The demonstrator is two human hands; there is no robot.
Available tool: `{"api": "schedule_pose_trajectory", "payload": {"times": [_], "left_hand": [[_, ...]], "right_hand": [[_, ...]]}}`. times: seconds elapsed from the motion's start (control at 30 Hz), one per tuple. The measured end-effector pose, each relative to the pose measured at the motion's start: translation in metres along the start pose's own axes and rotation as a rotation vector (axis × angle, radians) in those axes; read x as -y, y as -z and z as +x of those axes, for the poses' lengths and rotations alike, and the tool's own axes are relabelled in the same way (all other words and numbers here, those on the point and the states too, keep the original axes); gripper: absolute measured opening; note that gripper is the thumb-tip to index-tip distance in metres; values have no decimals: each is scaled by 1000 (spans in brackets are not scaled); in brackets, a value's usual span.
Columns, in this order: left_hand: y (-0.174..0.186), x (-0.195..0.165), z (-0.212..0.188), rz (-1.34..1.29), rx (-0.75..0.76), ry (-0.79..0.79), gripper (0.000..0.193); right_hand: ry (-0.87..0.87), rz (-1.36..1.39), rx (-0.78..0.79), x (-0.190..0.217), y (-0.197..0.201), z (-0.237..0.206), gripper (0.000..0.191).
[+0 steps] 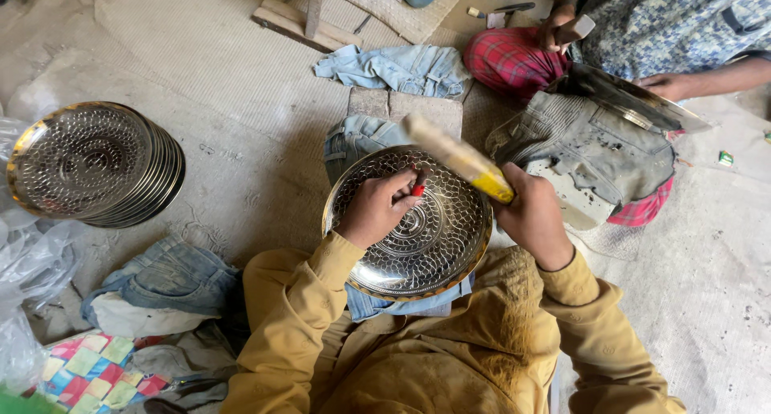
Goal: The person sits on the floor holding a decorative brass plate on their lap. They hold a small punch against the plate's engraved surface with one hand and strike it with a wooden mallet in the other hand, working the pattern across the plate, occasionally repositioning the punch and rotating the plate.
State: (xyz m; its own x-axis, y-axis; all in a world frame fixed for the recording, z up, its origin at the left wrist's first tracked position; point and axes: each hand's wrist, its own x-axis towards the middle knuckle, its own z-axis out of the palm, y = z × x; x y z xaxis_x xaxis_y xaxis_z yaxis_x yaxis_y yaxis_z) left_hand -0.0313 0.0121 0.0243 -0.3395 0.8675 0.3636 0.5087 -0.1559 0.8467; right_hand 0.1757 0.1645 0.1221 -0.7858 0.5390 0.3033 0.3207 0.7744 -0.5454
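A round shiny metal plate (434,245) with a scale-like embossed pattern and a gold rim rests on denim cloth in front of me. My left hand (376,207) lies on the plate and pinches a small punch with a red band (418,186), its tip against the metal. My right hand (532,213) grips a wooden mallet (456,157) with a yellow band, raised and blurred above the plate's upper right part. Both sleeves are mustard yellow.
A stack of similar patterned plates (92,163) sits at the left on the pale mat. Another person (642,36) at the upper right holds a mallet over a metal sheet (630,97). Denim rags (397,67), wood pieces (301,24), plastic bags (24,261) and a patchwork cloth (96,370) lie around.
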Motion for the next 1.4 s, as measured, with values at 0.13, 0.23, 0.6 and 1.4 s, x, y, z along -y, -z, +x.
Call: {"api": "schedule_pose_trajectory", "payload": {"times": [0.13, 0.23, 0.6, 1.4], "left_hand": [[2, -3, -3, -5, -59, -114, 36], [3, -3, -5, 10, -70, -167, 36], [-3, 5, -6, 13, -23, 10, 35], [-3, 7, -10, -28, -52, -14, 36]], "right_hand": [[27, -186, 16, 1, 1, 0, 18], [-8, -55, 13, 2, 1, 2, 18], [127, -220, -13, 4, 3, 3, 24], [86, -249, 22, 13, 7, 8, 18]]}}
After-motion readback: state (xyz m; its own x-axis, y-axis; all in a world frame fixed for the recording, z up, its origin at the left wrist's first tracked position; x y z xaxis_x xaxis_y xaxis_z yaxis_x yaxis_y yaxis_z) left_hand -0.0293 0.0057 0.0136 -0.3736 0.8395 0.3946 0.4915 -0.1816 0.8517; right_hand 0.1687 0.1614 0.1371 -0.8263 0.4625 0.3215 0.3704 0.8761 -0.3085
